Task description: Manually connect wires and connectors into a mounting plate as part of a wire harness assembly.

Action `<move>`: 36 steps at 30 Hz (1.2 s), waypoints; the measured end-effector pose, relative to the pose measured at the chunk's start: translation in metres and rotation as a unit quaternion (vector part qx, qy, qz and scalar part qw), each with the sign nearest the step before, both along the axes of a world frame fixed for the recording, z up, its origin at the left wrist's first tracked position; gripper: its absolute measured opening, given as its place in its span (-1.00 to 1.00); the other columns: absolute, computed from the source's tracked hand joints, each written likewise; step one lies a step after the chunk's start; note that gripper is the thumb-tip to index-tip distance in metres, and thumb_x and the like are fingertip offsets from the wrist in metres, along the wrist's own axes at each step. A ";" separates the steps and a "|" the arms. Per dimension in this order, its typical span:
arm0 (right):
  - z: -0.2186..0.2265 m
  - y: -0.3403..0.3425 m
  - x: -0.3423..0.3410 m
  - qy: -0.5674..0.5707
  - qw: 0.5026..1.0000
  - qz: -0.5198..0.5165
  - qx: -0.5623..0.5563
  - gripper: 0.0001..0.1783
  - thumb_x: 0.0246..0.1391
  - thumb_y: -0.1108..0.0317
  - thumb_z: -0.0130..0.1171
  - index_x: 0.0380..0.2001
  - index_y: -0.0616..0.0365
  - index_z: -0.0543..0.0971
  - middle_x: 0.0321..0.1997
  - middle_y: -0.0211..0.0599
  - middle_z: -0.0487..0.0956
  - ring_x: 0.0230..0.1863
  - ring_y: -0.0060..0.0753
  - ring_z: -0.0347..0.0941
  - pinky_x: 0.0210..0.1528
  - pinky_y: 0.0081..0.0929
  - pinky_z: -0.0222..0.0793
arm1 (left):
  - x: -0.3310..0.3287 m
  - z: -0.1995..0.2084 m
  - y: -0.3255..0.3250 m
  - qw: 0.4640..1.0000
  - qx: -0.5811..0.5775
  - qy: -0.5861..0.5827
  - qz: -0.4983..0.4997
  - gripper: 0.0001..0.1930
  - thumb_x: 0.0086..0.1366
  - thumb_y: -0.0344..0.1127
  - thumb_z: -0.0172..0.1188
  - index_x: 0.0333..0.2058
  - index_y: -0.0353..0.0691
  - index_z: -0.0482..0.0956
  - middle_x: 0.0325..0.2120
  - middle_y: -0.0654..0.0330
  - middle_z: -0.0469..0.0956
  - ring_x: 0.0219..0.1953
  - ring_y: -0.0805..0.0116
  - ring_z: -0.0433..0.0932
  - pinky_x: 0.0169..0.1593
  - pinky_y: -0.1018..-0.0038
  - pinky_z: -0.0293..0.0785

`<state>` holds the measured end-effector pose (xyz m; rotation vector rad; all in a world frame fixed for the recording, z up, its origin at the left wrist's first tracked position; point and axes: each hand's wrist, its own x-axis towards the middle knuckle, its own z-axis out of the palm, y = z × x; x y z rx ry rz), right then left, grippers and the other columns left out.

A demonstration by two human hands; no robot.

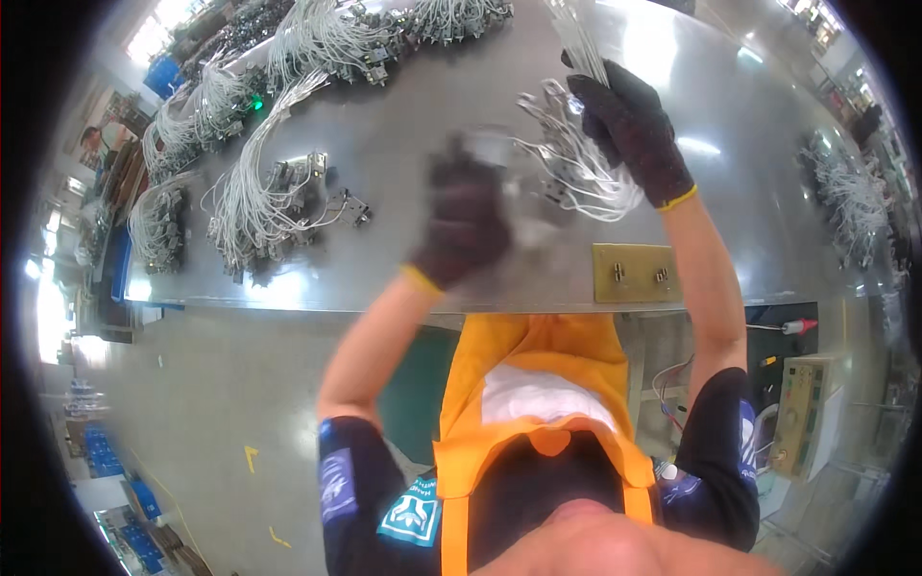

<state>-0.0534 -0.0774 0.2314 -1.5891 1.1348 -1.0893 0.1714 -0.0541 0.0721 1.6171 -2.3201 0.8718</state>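
Orange apron (538,336) fabric lay nearest the camera. Beyond it, the gloved right hand (624,120) gripped a white wire bundle (576,154) over the metal table (403,115); the left hand (466,211) was blurred, its grip impossible to tell. Left-side bundles (254,197) looked gathered and finished; the held one seemed underway, and the far-right heap (850,197) perhaps awaited handling.

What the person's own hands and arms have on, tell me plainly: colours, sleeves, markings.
The left hand, blurred, and the right hand wear dark gloves with yellow edges at the wrists. The forearms are bare up to short black sleeves. Purplish patches mark both sleeves.
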 end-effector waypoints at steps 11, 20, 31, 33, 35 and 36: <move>-0.145 0.024 -0.067 0.381 0.848 -0.117 -0.348 -0.60 0.08 0.23 0.33 -0.05 0.17 0.55 -0.22 -0.35 0.68 -0.23 -0.47 0.59 -0.20 -0.51 0.48 | -0.199 -0.126 -0.066 0.684 0.285 0.627 -0.240 -0.48 0.21 -0.18 0.07 0.15 -0.17 0.35 0.07 0.04 0.47 0.17 0.10 0.43 0.24 0.24 0.27; -0.146 0.088 -0.076 -0.053 0.959 -0.190 -0.206 -0.80 0.16 0.41 0.25 -0.15 0.22 0.60 -0.42 -0.36 0.57 -0.45 -0.59 0.47 -0.40 -0.56 0.44 | -0.195 -0.054 -0.090 0.921 0.250 0.262 -0.144 -0.76 0.22 -0.15 0.03 -0.24 -0.03 0.61 -0.32 0.05 0.67 -0.24 0.02 0.66 -0.19 0.18 0.53; -0.245 0.026 -0.210 -0.644 0.646 -0.400 0.092 -0.74 0.21 0.27 0.15 -0.10 0.15 0.55 -0.71 -0.50 0.30 -0.71 -0.47 0.25 -0.24 -0.03 0.56 | -0.199 -0.046 -0.044 0.861 0.482 0.135 -0.094 -0.55 0.30 0.01 0.00 0.06 -0.09 0.44 -0.09 -0.10 0.56 -0.06 -0.15 0.55 -0.03 0.02 0.46; -0.209 0.026 -0.191 -0.586 0.689 -0.425 0.044 -0.84 0.18 0.31 0.16 -0.25 0.14 0.58 -0.68 -0.47 0.33 -0.67 -0.47 0.28 -0.29 -0.03 0.59 | -0.208 -0.043 -0.042 0.884 0.335 0.286 -0.159 -0.52 0.29 0.00 0.03 0.12 -0.05 0.38 -0.15 -0.13 0.58 -0.08 -0.18 0.55 -0.03 0.00 0.45; -0.209 0.027 -0.187 -0.577 0.702 -0.415 0.030 -0.88 0.16 0.32 0.17 -0.35 0.13 0.57 -0.62 -0.40 0.39 -0.63 -0.42 0.34 -0.31 -0.02 0.61 | -0.216 -0.052 -0.053 0.873 0.363 0.291 -0.148 -0.52 0.31 0.01 0.03 0.13 -0.05 0.34 -0.19 -0.14 0.59 -0.12 -0.19 0.57 -0.04 -0.01 0.46; -0.213 0.022 -0.191 -0.594 0.671 -0.438 0.071 -0.89 0.17 0.33 0.17 -0.32 0.13 0.56 -0.60 -0.39 0.41 -0.63 -0.38 0.36 -0.32 -0.02 0.60 | -0.214 -0.055 -0.058 0.863 0.413 0.257 -0.135 -0.50 0.33 0.03 0.01 0.15 -0.06 0.33 -0.20 -0.15 0.60 -0.14 -0.21 0.58 -0.05 -0.01 0.47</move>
